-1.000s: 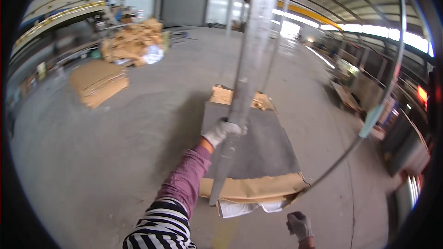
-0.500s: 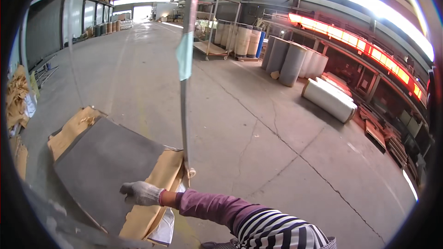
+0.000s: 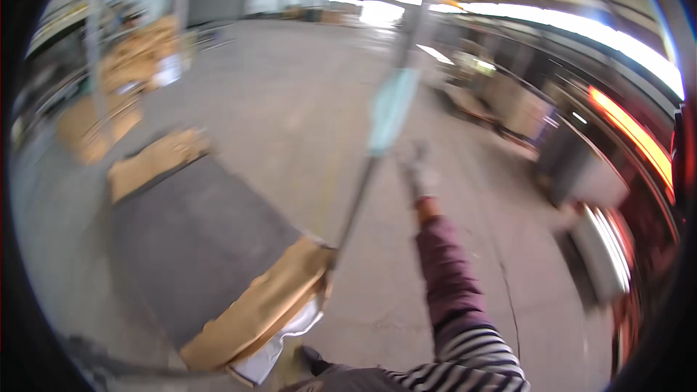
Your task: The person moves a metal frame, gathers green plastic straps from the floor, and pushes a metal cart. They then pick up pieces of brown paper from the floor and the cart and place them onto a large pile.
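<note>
My right hand [image 3: 420, 170], in a pale work glove, reaches forward at the end of an outstretched arm in a purple sleeve. It is just right of an upright metal pole [image 3: 356, 210] with a light teal cloth or tape strip [image 3: 393, 110] on it. Motion smears the fingers, and whether they touch the pole is unclear. Left of the pole lies a stack with a dark grey sheet [image 3: 210, 239] on top, brown paper [image 3: 265, 290] along its near right edge, and white sheeting [image 3: 279, 345] beneath. My left hand is not in view.
Crumpled brown paper [image 3: 141, 54] and cardboard [image 3: 98, 127] are heaped at the left. Large rolls [image 3: 581, 167] stand on the right, with a white roll [image 3: 599, 254] lying nearer. A glowing red-orange light strip [image 3: 632, 138] runs along the right side.
My right hand has left the grey sheet and swung up and right, beside the pole. The view has turned left, so the stack and pole appear further right.
</note>
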Motion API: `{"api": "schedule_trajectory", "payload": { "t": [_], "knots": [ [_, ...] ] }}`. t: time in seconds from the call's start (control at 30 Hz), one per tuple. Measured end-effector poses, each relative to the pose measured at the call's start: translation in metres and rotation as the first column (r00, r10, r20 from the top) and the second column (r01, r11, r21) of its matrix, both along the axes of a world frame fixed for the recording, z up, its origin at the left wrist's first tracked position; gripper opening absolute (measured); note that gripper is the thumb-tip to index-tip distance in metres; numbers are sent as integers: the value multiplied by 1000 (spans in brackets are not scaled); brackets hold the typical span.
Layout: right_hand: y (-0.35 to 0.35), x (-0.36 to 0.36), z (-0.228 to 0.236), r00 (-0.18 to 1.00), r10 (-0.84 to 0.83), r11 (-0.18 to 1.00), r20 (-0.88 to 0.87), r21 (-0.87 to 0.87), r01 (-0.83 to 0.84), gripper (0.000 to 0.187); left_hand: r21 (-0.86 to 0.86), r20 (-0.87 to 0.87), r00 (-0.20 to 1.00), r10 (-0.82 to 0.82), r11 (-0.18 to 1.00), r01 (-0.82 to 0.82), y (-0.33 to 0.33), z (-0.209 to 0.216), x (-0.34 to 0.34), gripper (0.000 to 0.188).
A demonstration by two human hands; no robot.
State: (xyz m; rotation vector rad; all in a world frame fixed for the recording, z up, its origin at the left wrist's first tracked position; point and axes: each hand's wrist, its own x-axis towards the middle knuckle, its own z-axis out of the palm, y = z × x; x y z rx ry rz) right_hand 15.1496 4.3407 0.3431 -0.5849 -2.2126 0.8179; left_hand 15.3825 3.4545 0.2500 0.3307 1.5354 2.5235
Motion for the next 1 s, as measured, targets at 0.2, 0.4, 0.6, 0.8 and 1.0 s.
{"api": "schedule_trajectory", "payload": {
  "t": [0.2,0.4,0.6,0.8,1.0],
  "knots": [
    [23,-105,-7,622,288,401,-728,-499,-769,46,-58,-273,641,717,653,-755,59,23,140,72],
    [-32,-173,-60,302,703,229,-643,-197,-953,51,88,-393,7,920,45,-995,72,21,208,51],
    [-193,-90,2,309,650,412,-694,-19,-911,53,118,-94,-587,804,-576,-809,58,60,241,68],
    [-223,-187,-30,-49,821,-256,-569,-288,-923,84,71,-78,-651,755,-647,-759,45,45,240,64],
    [-299,-232,-34,-49,747,-236,-664,-195,-952,76,-135,-154,-816,557,-830,-541,63,12,244,63]
  ]
}}
